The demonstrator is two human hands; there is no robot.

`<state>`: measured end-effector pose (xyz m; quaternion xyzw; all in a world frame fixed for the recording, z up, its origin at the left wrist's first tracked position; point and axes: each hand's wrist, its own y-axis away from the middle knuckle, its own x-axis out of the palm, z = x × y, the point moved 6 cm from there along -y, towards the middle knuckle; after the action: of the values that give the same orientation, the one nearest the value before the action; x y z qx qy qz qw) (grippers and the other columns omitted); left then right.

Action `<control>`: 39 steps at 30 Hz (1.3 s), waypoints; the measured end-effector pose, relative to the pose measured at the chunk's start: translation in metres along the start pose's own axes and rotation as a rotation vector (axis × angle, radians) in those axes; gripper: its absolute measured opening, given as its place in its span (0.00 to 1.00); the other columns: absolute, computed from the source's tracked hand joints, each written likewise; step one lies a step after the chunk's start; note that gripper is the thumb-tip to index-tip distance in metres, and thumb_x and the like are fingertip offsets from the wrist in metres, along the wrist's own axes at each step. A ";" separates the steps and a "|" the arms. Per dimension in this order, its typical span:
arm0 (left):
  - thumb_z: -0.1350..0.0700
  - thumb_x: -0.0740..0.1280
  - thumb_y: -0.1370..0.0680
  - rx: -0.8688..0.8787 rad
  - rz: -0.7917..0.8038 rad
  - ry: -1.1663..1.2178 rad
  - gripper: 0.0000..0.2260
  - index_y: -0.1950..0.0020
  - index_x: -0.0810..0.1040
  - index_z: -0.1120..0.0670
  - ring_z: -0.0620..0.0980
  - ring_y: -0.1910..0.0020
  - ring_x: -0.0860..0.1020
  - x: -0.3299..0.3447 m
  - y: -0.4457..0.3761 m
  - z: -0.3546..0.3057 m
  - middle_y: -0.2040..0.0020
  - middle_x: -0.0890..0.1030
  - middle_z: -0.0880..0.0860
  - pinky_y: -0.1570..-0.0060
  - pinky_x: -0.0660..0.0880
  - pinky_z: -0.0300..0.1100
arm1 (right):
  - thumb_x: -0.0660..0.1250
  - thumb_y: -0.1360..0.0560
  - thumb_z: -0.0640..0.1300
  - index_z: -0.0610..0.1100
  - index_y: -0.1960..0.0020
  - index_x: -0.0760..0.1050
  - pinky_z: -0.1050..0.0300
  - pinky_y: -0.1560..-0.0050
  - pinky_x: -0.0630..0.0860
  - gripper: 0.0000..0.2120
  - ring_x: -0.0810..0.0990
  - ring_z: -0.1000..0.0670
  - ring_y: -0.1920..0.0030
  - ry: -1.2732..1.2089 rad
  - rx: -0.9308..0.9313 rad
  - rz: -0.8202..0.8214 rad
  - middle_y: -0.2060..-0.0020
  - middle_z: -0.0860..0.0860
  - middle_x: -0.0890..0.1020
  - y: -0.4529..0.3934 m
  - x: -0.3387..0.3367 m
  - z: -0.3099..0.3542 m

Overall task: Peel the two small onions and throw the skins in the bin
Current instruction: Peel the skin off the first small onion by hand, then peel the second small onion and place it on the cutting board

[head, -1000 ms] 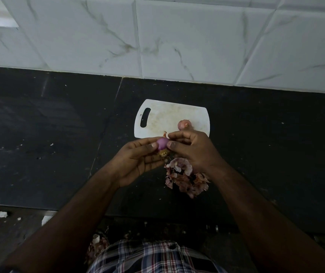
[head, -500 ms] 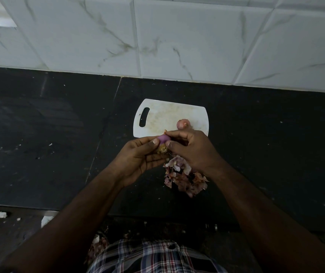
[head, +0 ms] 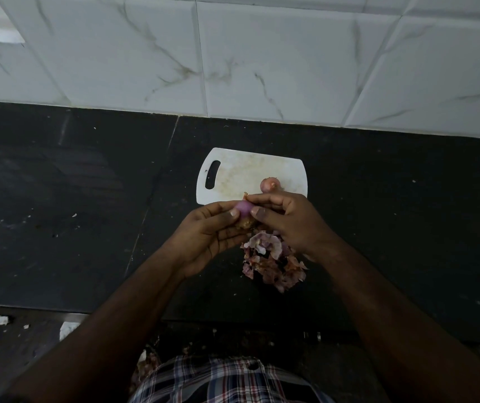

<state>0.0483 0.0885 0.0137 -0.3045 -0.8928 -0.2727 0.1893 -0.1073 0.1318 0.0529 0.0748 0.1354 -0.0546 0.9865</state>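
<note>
Near the middle of the frame, the left hand (head: 207, 237) and the right hand (head: 288, 219) meet over the dark stone table (head: 58, 213). Between them sits a small purple peeled onion (head: 244, 208), its smooth top showing while its brownish root end points down toward the palm. The left hand grips it with curled fingers and thumb; the right hand pinches at its upper side with thumb and forefinger, where a thin scrap of tan skin (head: 245, 195) sticks up at the fingertips.

Just above the hands, a white plastic cutting board with a handle slot (head: 233, 175) lies flat on the table, stained in its middle. On its lower right part rests a second small onion in pinkish-brown skin (head: 269, 184), just beyond the right hand's knuckles; whether they touch cannot be told.

Below the right hand, a loose heap of purple and brown onion skins (head: 270, 263) lies on the table, partly covered by the wrist.

White marble-veined wall tiles (head: 262, 53) fill the top of the frame. At the bottom edge, a plaid shirt (head: 227, 379) shows between the forearms.
</note>
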 end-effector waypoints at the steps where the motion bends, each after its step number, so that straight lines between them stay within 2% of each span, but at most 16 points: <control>1: 0.61 0.68 0.24 0.013 0.008 -0.007 0.18 0.34 0.77 0.62 0.56 0.45 0.83 0.000 0.000 0.000 0.42 0.83 0.63 0.42 0.80 0.49 | 0.70 0.22 0.42 0.47 0.39 0.80 0.62 0.53 0.81 0.13 0.84 0.58 0.48 -0.020 0.017 -0.009 0.48 0.54 0.85 0.000 -0.001 -0.001; 3: 0.64 0.69 0.26 0.040 0.018 -0.042 0.19 0.35 0.77 0.62 0.56 0.44 0.83 -0.001 0.000 -0.001 0.42 0.83 0.62 0.44 0.81 0.46 | 0.72 0.24 0.42 0.48 0.42 0.81 0.62 0.55 0.80 0.12 0.85 0.57 0.50 -0.039 0.040 -0.032 0.50 0.53 0.86 -0.001 -0.002 -0.003; 6: 0.65 0.69 0.27 0.072 0.010 -0.082 0.19 0.36 0.77 0.62 0.56 0.45 0.84 -0.001 -0.001 -0.002 0.43 0.84 0.61 0.47 0.81 0.44 | 0.73 0.26 0.40 0.46 0.43 0.81 0.57 0.49 0.82 0.12 0.85 0.55 0.50 -0.046 0.045 -0.032 0.51 0.51 0.86 -0.002 0.000 -0.004; 11: 0.68 0.71 0.28 0.114 -0.053 -0.142 0.19 0.37 0.77 0.64 0.58 0.46 0.84 -0.004 -0.005 0.000 0.43 0.84 0.62 0.48 0.81 0.45 | 0.72 0.25 0.36 0.45 0.42 0.80 0.59 0.50 0.82 0.13 0.84 0.55 0.49 -0.028 0.023 -0.024 0.50 0.51 0.85 -0.004 0.000 -0.003; 15: 0.64 0.74 0.30 0.111 -0.097 -0.166 0.23 0.35 0.76 0.61 0.58 0.45 0.83 -0.006 -0.013 0.005 0.43 0.84 0.61 0.46 0.80 0.46 | 0.72 0.25 0.39 0.46 0.41 0.80 0.57 0.45 0.82 0.13 0.84 0.56 0.47 0.016 0.030 -0.079 0.48 0.52 0.85 -0.010 -0.002 -0.014; 17: 0.63 0.75 0.28 0.110 -0.168 -0.308 0.23 0.33 0.76 0.56 0.57 0.42 0.82 -0.013 -0.022 0.006 0.42 0.83 0.59 0.43 0.79 0.48 | 0.72 0.24 0.42 0.46 0.39 0.79 0.55 0.45 0.81 0.14 0.83 0.57 0.47 0.100 0.052 -0.150 0.47 0.52 0.84 -0.015 -0.011 -0.026; 19: 0.62 0.73 0.25 0.100 -0.251 -0.486 0.21 0.33 0.76 0.53 0.54 0.40 0.80 -0.021 -0.030 0.006 0.40 0.81 0.54 0.38 0.77 0.51 | 0.71 0.24 0.44 0.46 0.38 0.79 0.62 0.52 0.82 0.14 0.83 0.59 0.51 0.171 0.119 -0.217 0.46 0.52 0.84 -0.019 -0.026 -0.043; 21: 0.61 0.74 0.25 0.094 -0.316 -0.622 0.21 0.33 0.76 0.53 0.49 0.41 0.79 -0.029 -0.039 0.002 0.40 0.79 0.51 0.40 0.78 0.47 | 0.69 0.23 0.43 0.44 0.39 0.79 0.72 0.62 0.76 0.13 0.82 0.62 0.57 0.237 0.200 -0.256 0.49 0.52 0.84 -0.021 -0.040 -0.064; 23: 0.57 0.75 0.25 0.127 -0.361 -0.745 0.20 0.34 0.77 0.53 0.46 0.44 0.79 -0.034 -0.049 -0.008 0.41 0.80 0.50 0.47 0.78 0.41 | 0.69 0.23 0.42 0.44 0.39 0.79 0.67 0.55 0.78 0.13 0.83 0.59 0.52 0.322 0.232 -0.283 0.50 0.52 0.84 -0.024 -0.050 -0.080; 25: 0.55 0.76 0.26 0.171 -0.395 -0.830 0.19 0.36 0.78 0.51 0.45 0.47 0.79 -0.037 -0.061 -0.018 0.44 0.80 0.48 0.46 0.79 0.43 | 0.69 0.24 0.42 0.45 0.38 0.79 0.59 0.47 0.78 0.15 0.82 0.54 0.46 0.384 0.235 -0.286 0.47 0.50 0.84 -0.028 -0.053 -0.088; 29: 0.53 0.77 0.28 0.237 -0.445 -0.943 0.18 0.39 0.79 0.49 0.44 0.48 0.80 -0.037 -0.087 -0.034 0.46 0.81 0.46 0.48 0.78 0.43 | 0.72 0.25 0.42 0.45 0.34 0.76 0.59 0.45 0.77 0.20 0.82 0.53 0.46 0.420 0.206 -0.258 0.43 0.49 0.83 -0.046 -0.053 -0.086; 34: 0.54 0.77 0.28 0.241 -0.448 -1.042 0.18 0.41 0.79 0.53 0.49 0.45 0.80 -0.033 -0.117 -0.042 0.35 0.78 0.48 0.47 0.79 0.51 | 0.71 0.26 0.41 0.44 0.33 0.75 0.52 0.40 0.76 0.22 0.81 0.46 0.42 0.496 0.132 -0.261 0.38 0.47 0.80 -0.074 -0.054 -0.072; 36: 0.53 0.76 0.27 0.247 -0.448 -1.104 0.18 0.40 0.78 0.54 0.50 0.44 0.79 -0.032 -0.130 -0.044 0.38 0.79 0.49 0.49 0.76 0.46 | 0.70 0.26 0.40 0.42 0.31 0.73 0.50 0.34 0.72 0.24 0.77 0.44 0.36 0.541 0.086 -0.228 0.34 0.45 0.78 -0.084 -0.050 -0.069; 39: 0.52 0.76 0.27 0.239 -0.470 -1.124 0.17 0.42 0.77 0.54 0.50 0.46 0.78 -0.033 -0.145 -0.045 0.42 0.80 0.51 0.54 0.70 0.40 | 0.67 0.24 0.37 0.42 0.28 0.71 0.57 0.28 0.60 0.24 0.70 0.45 0.29 0.635 0.062 -0.170 0.29 0.45 0.73 -0.099 -0.043 -0.072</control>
<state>-0.0133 -0.0498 -0.0222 -0.1737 -0.9235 -0.0032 -0.3420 -0.1803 0.0498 -0.0170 0.1066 0.4404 -0.1147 0.8840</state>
